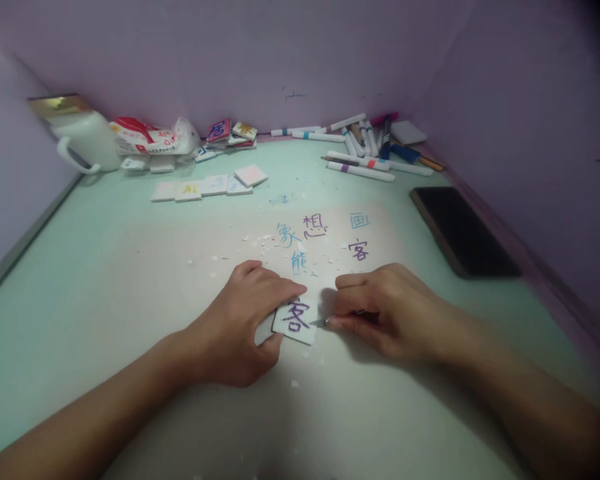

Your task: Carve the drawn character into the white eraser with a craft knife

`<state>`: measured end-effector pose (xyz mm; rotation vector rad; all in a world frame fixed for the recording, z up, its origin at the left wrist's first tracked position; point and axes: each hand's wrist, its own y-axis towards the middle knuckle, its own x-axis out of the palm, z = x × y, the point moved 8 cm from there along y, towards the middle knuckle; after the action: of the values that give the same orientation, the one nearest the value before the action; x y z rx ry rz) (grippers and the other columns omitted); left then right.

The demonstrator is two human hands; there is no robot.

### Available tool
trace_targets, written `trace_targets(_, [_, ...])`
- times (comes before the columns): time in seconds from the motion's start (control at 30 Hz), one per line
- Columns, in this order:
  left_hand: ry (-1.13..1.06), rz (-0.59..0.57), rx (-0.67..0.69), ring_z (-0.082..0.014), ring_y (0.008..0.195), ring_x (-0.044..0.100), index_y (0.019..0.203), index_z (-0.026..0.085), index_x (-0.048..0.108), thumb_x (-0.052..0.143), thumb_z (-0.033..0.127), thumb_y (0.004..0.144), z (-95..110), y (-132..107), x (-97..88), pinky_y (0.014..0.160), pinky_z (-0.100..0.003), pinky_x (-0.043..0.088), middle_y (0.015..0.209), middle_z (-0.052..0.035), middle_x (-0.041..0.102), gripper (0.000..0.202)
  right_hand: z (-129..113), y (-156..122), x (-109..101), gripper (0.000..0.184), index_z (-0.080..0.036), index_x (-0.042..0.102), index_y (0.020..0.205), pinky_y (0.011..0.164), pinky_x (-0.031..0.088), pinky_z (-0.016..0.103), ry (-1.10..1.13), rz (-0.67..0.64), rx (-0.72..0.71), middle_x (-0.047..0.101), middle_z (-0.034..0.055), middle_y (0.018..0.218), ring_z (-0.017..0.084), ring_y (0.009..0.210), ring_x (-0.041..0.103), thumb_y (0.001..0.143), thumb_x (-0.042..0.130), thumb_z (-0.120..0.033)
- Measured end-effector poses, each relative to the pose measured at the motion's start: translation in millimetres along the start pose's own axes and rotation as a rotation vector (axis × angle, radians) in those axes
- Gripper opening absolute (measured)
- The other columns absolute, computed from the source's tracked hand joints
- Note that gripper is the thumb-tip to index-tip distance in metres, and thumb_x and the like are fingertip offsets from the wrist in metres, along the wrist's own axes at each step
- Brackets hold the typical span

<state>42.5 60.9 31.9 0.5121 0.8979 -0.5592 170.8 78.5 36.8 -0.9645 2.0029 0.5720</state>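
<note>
My left hand (240, 320) pinches a small white square tile (296, 321) bearing a purple character, thumb below and fingers over its top left edge. My right hand (385, 310) is closed around a thin tool whose tip (326, 323) touches the tile's right edge; most of the tool is hidden in my fingers. Both hands rest on a white sheet (370, 240) with blue and purple characters written on it. Small white chips (260, 241) lie scattered about the sheet.
A dark phone (463, 230) lies at the right. Several marker pens (363, 143) are heaped at the back right. A row of white tiles (207, 185), a stack of coloured tiles (227, 132), a plastic packet (153, 139) and a white mug (87, 139) stand at the back left.
</note>
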Motion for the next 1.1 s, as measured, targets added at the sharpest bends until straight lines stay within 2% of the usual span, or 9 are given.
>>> trace_targets(0.43, [-0.003,-0.012,0.013,-0.0222,0.099,0.057,0.118,0.02,0.049,0.054,0.01,0.07,1.3,1.8,0.0,0.109,-0.051,0.025,0.107,-0.0046,0.064,0.05,3.9,-0.1,-0.2,0.014,-0.018,0.058,0.068,0.051,0.026,0.022,0.044,-0.048,0.023,0.05,-0.0056,0.063,0.006,0.051,0.04,0.082,0.06,-0.018])
trace_targets(0.53, [-0.009,-0.014,0.026,-0.022,0.1,0.057,0.118,0.02,0.048,0.053,0.009,0.07,2.4,2.4,0.0,0.108,-0.05,0.026,0.108,-0.0051,0.064,0.05,8.5,-2.4,-0.5,0.019,-0.018,0.056,0.065,0.051,0.026,0.022,0.118,-0.055,0.022,0.049,-0.0053,0.062,0.007,0.052,0.04,0.083,0.06,-0.021])
trace_targets(0.7, [-0.008,-0.026,0.037,-0.0225,0.1,0.057,0.119,0.02,0.047,0.053,0.008,0.07,2.7,1.4,0.5,0.107,-0.05,0.028,0.108,-0.0054,0.064,0.052,17.7,-7.5,-2.9,0.023,-0.017,0.058,0.065,0.051,0.032,0.02,0.259,0.056,0.076,0.051,-0.004,0.06,0.008,0.054,0.046,0.084,0.062,-0.029])
trace_targets(0.83, [-0.009,-0.011,0.058,-0.0234,0.101,0.057,0.122,0.021,0.044,0.052,0.009,0.07,2.4,-0.1,0.1,0.106,-0.051,0.029,0.109,-0.0061,0.064,0.054,13.3,-9.9,-3.9,0.022,-0.017,0.062,0.069,0.051,0.031,0.022,0.134,0.163,0.092,0.052,-0.0035,0.06,0.008,0.052,0.045,0.087,0.06,-0.03])
trace_targets(0.97, [-0.004,-0.025,0.078,-0.0235,0.102,0.056,0.124,0.02,0.042,0.053,0.01,0.071,3.5,0.0,1.6,0.106,-0.05,0.029,0.111,-0.0064,0.063,0.055,6.5,-10.4,-1.1,0.019,-0.018,0.066,0.074,0.05,0.027,0.024,-0.036,0.188,0.077,0.05,-0.0035,0.06,0.008,0.051,0.043,0.088,0.057,-0.028])
trace_targets(1.1, [-0.002,-0.012,0.078,-0.024,0.102,0.057,0.123,0.021,0.043,0.052,0.011,0.07,4.7,1.3,0.4,0.104,-0.05,0.031,0.111,-0.0065,0.064,0.054,3.1,-9.8,1.8,0.018,-0.018,0.065,0.073,0.049,0.025,0.025,-0.11,0.191,0.07,0.049,-0.0036,0.06,0.009,0.05,0.043,0.087,0.056,-0.026])
